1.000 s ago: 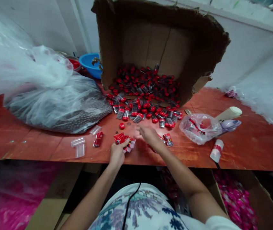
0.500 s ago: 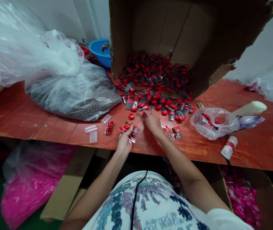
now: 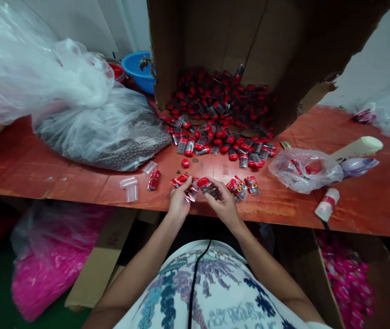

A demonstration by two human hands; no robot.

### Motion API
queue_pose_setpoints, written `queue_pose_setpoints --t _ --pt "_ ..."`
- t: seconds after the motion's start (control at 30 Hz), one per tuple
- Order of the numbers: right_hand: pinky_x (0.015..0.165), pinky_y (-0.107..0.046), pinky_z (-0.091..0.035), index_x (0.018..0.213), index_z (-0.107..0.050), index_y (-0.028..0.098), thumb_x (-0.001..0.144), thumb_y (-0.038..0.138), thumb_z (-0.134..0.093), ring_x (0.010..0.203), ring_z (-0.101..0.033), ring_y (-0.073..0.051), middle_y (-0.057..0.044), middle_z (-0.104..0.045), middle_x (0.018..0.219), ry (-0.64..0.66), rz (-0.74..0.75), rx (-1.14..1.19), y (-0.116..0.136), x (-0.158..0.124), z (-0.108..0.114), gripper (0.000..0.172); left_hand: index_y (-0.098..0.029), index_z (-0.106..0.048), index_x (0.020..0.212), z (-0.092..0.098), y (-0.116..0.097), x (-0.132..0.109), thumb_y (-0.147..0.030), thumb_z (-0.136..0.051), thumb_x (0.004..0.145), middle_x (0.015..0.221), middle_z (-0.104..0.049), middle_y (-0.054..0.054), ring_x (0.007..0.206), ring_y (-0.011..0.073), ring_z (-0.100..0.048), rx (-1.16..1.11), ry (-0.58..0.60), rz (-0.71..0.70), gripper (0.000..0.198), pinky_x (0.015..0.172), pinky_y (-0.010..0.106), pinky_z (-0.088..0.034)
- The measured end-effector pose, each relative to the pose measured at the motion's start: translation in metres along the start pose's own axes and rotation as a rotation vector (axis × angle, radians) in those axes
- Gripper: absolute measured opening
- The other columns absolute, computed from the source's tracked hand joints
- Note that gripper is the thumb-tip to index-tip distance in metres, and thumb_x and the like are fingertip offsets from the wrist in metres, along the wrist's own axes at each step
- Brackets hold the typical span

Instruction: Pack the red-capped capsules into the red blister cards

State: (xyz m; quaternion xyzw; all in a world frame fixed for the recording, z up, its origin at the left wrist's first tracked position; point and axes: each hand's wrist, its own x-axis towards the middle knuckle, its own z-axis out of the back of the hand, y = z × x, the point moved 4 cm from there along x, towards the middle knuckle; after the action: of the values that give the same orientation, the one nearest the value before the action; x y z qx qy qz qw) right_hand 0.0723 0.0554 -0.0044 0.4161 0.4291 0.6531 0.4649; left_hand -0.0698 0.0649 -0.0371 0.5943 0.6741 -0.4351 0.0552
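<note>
My left hand (image 3: 179, 202) is closed on red printed plastic sleeves (image 3: 178, 180), which fan out past the thumb. Close beside it, my right hand (image 3: 228, 208) grips a small clear bottle (image 3: 210, 189) with a red cap and dark pellets inside. The bottle tilts towards the sleeves; whether they touch, I cannot tell. Just right of this hand lie a wrapped bottle (image 3: 236, 186) and another wrapped one (image 3: 252, 184). A loose red cap (image 3: 185, 163) sits beyond my left hand. To the left are a roll of red sleeves (image 3: 154, 179) and clear empty tubes (image 3: 131, 192).
A large torn cardboard box (image 3: 167, 55) lies open at the back, with many red-capped bottles (image 3: 222, 137) spilling out. A clear sack of dark pellets (image 3: 113, 141) stands at left. A plastic bag (image 3: 304, 171) and a white roll (image 3: 327, 204) lie right on the red table (image 3: 284, 205).
My right hand has come back from the far side of the table towards my left hand, now with a red-capped bottle in it. The left hand still holds the sleeves.
</note>
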Motion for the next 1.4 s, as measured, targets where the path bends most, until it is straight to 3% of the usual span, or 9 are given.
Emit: queue_pose_setpoints --t 0.17,0.37,0.53,0.73,0.87,1.03,1.1,1.27,1.4 --pt "0.079 -0.029 -0.047 0.124 -0.056 0.027 0.081 0.022 -0.057 0.089 -0.056 -0.017 -0.004 -0.059 0.105 0.060 0.020 -0.033 0.000 -0.001 0.000 0.044 -0.011 -0.065 0.070 0.001 -0.002 -0.005 -0.007 -0.078 0.057 0.067 -0.069 0.002 0.060 0.0132 -0.064 0.039 0.022 -0.081 0.019 0.065 0.025 -0.053" --pt "0.065 -0.025 -0.046 0.123 -0.058 0.026 0.084 0.031 -0.057 0.072 -0.053 -0.013 -0.003 -0.059 0.100 0.103 -0.105 0.190 -0.006 0.000 0.003 0.040 -0.011 -0.067 0.077 -0.003 -0.008 -0.015 -0.016 -0.083 0.053 0.071 -0.069 0.002 0.063 0.0129 -0.064 0.139 0.159 -0.165 0.029 0.066 0.025 -0.051" --pt "0.076 -0.026 -0.044 0.120 -0.061 0.027 0.083 0.029 -0.060 0.084 -0.054 -0.014 -0.002 -0.057 0.097 0.124 -0.025 0.165 -0.004 0.001 0.011 0.037 -0.012 -0.066 0.076 -0.007 -0.009 -0.023 -0.010 -0.083 0.049 0.072 -0.069 0.001 0.063 0.0125 -0.063 0.256 0.245 -0.204 0.032 0.064 0.024 -0.050" --pt "0.070 -0.024 -0.044 0.121 -0.060 0.028 0.085 0.027 -0.058 0.086 -0.054 -0.014 -0.003 -0.056 0.097 0.143 0.048 0.086 0.007 -0.002 0.016 0.036 -0.014 -0.066 0.075 -0.009 -0.008 -0.027 -0.012 -0.081 0.052 0.071 -0.067 -0.001 0.062 0.0109 -0.062 0.232 0.252 -0.270 0.028 0.064 0.023 -0.050" --pt "0.070 -0.025 -0.045 0.117 -0.062 0.027 0.083 0.027 -0.060 0.083 -0.056 -0.015 -0.003 -0.059 0.096 0.112 0.015 0.093 0.007 -0.003 0.017 0.034 -0.014 -0.066 0.073 -0.011 -0.010 -0.028 -0.013 -0.082 0.051 0.068 -0.066 -0.001 0.060 0.0108 -0.060 0.273 0.259 -0.271 0.028 0.061 0.022 -0.049" --pt "0.075 -0.029 -0.048 0.110 -0.062 0.024 0.078 0.032 -0.067 0.082 -0.060 -0.016 -0.002 -0.065 0.094 0.147 -0.136 0.302 -0.005 -0.001 0.016 0.033 -0.013 -0.068 0.074 -0.012 -0.012 -0.032 -0.013 -0.083 0.049 0.068 -0.067 0.000 0.061 0.0115 -0.060 0.381 0.302 -0.270 0.029 0.063 0.023 -0.049" --pt "0.075 -0.030 -0.049 0.109 -0.063 0.024 0.078 0.032 -0.067 0.082 -0.061 -0.016 -0.003 -0.065 0.095 0.124 -0.133 0.317 -0.005 -0.002 0.016 0.032 -0.013 -0.068 0.075 -0.011 -0.010 -0.031 -0.013 -0.083 0.049 0.070 -0.068 0.000 0.063 0.0119 -0.060 0.407 0.318 -0.253 0.030 0.064 0.023 -0.049" --pt "0.073 -0.027 -0.048 0.106 -0.067 0.024 0.081 0.029 -0.063 0.085 -0.060 -0.017 -0.004 -0.064 0.098 0.034 -0.002 0.107 0.005 -0.007 0.013 0.025 -0.013 -0.066 0.073 -0.007 -0.009 -0.029 -0.015 -0.082 0.053 0.067 -0.065 -0.001 0.060 0.0109 -0.058 0.430 0.314 -0.250 0.026 0.062 0.022 -0.047" --pt "0.079 -0.030 -0.050 0.107 -0.065 0.023 0.081 0.032 -0.064 0.087 -0.062 -0.017 -0.004 -0.067 0.098 -0.001 -0.121 0.295 -0.003 -0.011 0.009 0.028 -0.013 -0.065 0.072 -0.008 -0.007 -0.029 -0.012 -0.082 0.049 0.070 -0.065 0.000 0.063 0.0117 -0.059 0.448 0.392 -0.164 0.029 0.064 0.023 -0.047"
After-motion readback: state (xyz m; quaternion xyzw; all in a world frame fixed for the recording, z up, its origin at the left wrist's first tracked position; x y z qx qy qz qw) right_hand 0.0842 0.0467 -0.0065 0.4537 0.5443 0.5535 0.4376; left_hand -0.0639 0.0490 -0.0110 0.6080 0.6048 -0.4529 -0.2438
